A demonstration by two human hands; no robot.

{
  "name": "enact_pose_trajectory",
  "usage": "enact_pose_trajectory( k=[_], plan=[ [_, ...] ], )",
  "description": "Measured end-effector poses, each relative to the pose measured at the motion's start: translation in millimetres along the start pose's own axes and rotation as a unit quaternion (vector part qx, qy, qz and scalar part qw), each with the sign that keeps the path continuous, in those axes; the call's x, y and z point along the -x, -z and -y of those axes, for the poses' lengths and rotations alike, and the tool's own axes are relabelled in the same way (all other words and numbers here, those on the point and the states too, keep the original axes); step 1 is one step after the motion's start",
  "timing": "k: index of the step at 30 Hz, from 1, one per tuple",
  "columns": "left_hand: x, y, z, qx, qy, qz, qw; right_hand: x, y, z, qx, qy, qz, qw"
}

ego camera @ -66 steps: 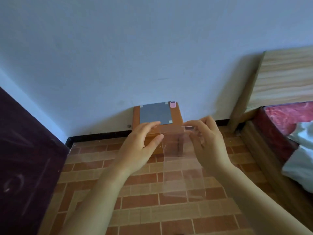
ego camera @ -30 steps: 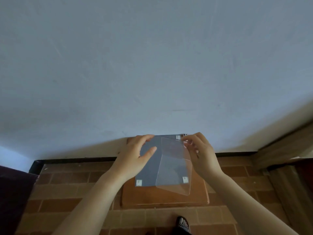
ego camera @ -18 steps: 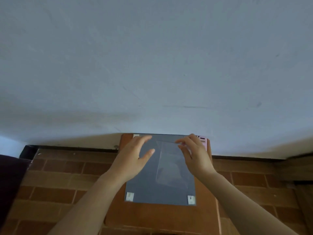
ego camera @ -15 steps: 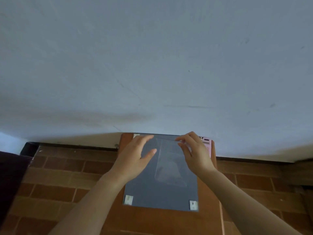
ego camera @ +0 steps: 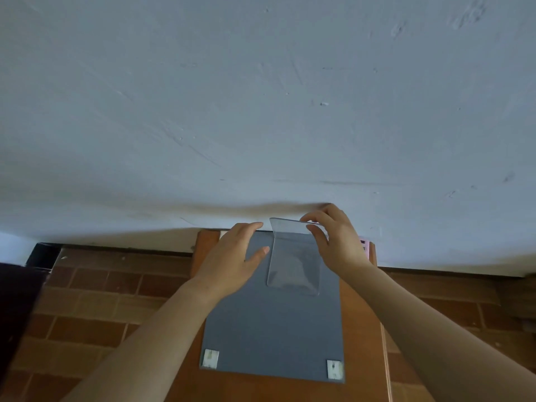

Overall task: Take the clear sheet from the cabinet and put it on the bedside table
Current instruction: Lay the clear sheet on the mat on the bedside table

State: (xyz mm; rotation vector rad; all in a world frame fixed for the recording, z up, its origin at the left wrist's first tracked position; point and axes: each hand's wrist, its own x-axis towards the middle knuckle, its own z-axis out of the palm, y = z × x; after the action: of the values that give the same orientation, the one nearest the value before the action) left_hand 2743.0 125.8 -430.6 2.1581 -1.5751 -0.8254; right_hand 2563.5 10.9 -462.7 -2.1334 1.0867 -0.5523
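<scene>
The clear sheet (ego camera: 293,262) hangs over the brown bedside table (ego camera: 361,338), which stands against the wall and carries a taped-down grey mat (ego camera: 272,323). My right hand (ego camera: 336,242) pinches the sheet's top right edge between thumb and fingers. The sheet's lower edge is low over the mat; whether it touches I cannot tell. My left hand (ego camera: 232,259) hovers just left of the sheet, fingers spread, holding nothing.
A pale blue wall (ego camera: 261,111) rises right behind the table. A small pink object (ego camera: 365,248) sits at the table's back right corner. Brown brick-pattern floor (ego camera: 101,300) lies on both sides, and a dark cabinet edge (ego camera: 11,309) is at the far left.
I have come close to the bedside table, which now fills the lower view. The sheet has come down over the grey mat. My left hand has let go of it.
</scene>
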Motion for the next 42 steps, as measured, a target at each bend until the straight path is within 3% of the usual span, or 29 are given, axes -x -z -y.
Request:
enact_pose_trajectory(
  k=[8, 18, 25, 32, 42],
  plan=[
    [-0.7, 0.0, -10.3, 0.008, -0.013, -0.014, 1.000, 4.3, 15.9, 9.3, 0.019, -0.020, 0.012, 1.000],
    [29.4, 44.6, -52.5, -0.001, -0.049, -0.011, 0.999, 33.5, 63.1, 49.8, 0.007, -0.049, -0.041, 0.998],
    [88.5, 93.0, -88.0, -0.008, -0.087, -0.007, 0.996, 82.3, 106.4, 120.4, 0.012, -0.041, -0.064, 0.997],
    [182.6, 132.9, -116.1, -0.012, -0.118, 0.019, 0.993, 172.2, 133.7, 208.4, 0.010, -0.094, -0.094, 0.991],
    [275.1, 182.1, -153.0, 0.039, -0.202, -0.014, 0.978, 277.3, 171.1, 303.8, 0.053, -0.094, -0.127, 0.986]
  ],
)
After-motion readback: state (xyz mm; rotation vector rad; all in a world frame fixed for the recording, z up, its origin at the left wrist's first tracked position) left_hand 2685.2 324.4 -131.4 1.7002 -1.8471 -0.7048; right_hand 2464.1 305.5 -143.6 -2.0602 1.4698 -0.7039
